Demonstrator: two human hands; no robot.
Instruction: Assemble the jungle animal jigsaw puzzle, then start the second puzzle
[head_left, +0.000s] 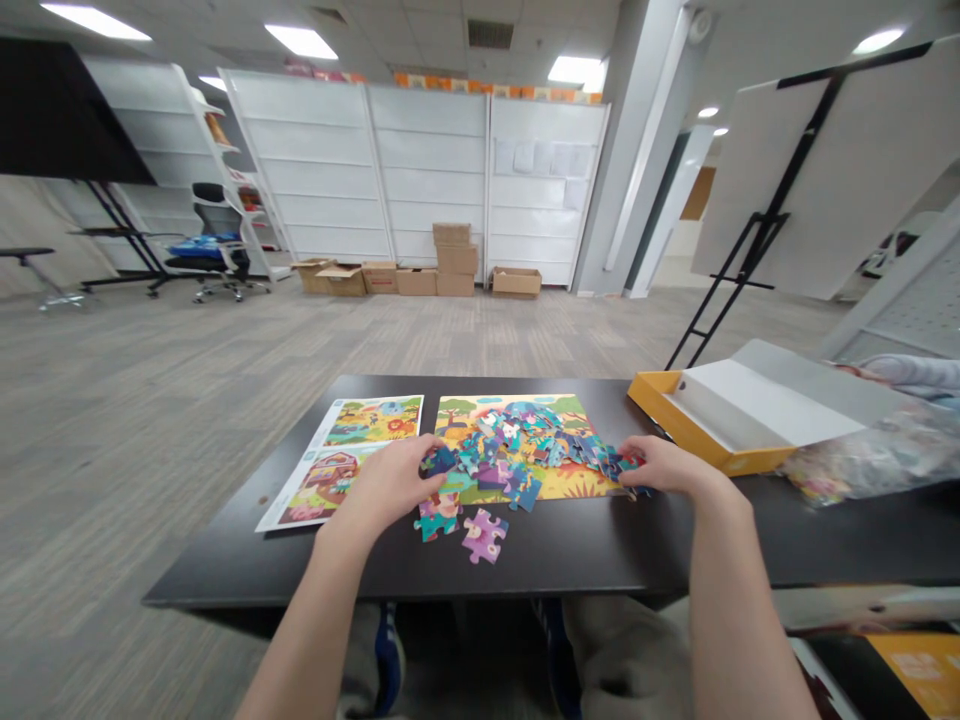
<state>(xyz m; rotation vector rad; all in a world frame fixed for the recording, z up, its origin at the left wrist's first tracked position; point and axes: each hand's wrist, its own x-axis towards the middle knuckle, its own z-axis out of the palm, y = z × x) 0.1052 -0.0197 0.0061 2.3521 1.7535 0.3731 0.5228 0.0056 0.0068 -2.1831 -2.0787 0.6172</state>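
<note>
**Puzzle pieces (510, 450) heaped on a board (457, 420)**

We have a two-scene picture sheet (341, 460), then our left hand (386, 482), fingers pressed together on the pieces, above two loose pieces (484, 535) on the table (570, 560). Our right hand (664, 467), fingers together, touches pieces at the board's edge, near a yellow box (675, 420).

The clear plastic bag (862, 455) at the right is cut off by the frame edge, its contents blurred. A pale blue sleeve (907, 372) is likewise cut off there. A yellow printed carton (922, 670) is truncated at the lower right corner. The left hand (390, 485) hides part of the white printed picture sheet (352, 470); the right hand (664, 465) covers some of the multicoloured cardboard jigsaw pieces (517, 440), whose printed detail is too small to tell.
</note>
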